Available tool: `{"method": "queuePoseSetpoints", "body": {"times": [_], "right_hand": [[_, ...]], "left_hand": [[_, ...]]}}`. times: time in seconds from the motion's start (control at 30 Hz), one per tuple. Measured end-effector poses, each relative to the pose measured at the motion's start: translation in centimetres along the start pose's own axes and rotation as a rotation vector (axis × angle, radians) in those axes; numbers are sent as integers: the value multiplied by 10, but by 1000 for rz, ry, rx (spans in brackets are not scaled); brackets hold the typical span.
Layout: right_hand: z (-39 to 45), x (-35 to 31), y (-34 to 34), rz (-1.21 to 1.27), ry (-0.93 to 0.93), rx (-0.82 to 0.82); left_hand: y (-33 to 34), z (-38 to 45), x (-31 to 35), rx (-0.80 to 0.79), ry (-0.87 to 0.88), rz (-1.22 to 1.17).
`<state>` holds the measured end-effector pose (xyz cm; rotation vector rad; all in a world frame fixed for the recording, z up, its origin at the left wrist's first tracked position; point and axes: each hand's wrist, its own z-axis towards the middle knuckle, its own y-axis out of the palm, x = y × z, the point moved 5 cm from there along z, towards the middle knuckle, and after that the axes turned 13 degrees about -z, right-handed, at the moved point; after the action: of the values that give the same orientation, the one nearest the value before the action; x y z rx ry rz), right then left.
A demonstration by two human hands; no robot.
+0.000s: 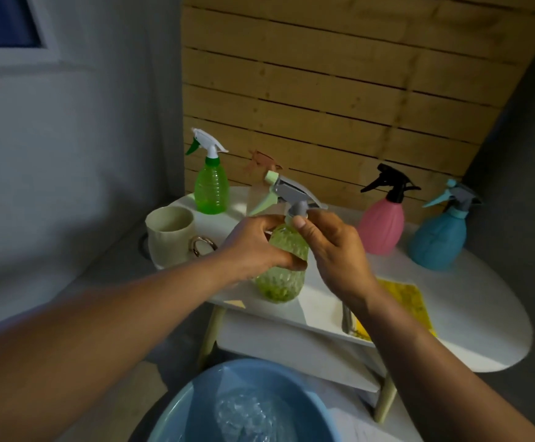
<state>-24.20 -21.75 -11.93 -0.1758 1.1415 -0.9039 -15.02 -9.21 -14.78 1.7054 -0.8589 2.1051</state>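
Mug [169, 234], green bottle [211, 189], pink bottle [382, 224], teal bottle [440, 237] on table [467, 314]; blue basin [202, 387] below.

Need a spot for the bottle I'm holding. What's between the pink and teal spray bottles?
Only bare white tabletop between pink bottle and teal bottle, as the head view shows.

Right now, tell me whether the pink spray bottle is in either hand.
No, the pink spray bottle stands on the table, while the left hand and the right hand hold the pale green bottle.
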Motion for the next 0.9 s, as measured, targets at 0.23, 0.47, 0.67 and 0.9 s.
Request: {"method": "queuePoseSetpoints", "body": {"times": [0.23,0.47,0.67,0.9], "right_hand": [[2,8,5,30,61,39],[-2,7,6,26,138,75],[-2,2,3,-36,11,29],[0,3,1,-49,8,5]], "left_hand": [[1,-5,-11,-66,-9,-79],[-2,-8,-19,-152,-93,-124],[-10,-10,-15,-242,-137,-126],[2,-8,-7,8,-3,38]]}}
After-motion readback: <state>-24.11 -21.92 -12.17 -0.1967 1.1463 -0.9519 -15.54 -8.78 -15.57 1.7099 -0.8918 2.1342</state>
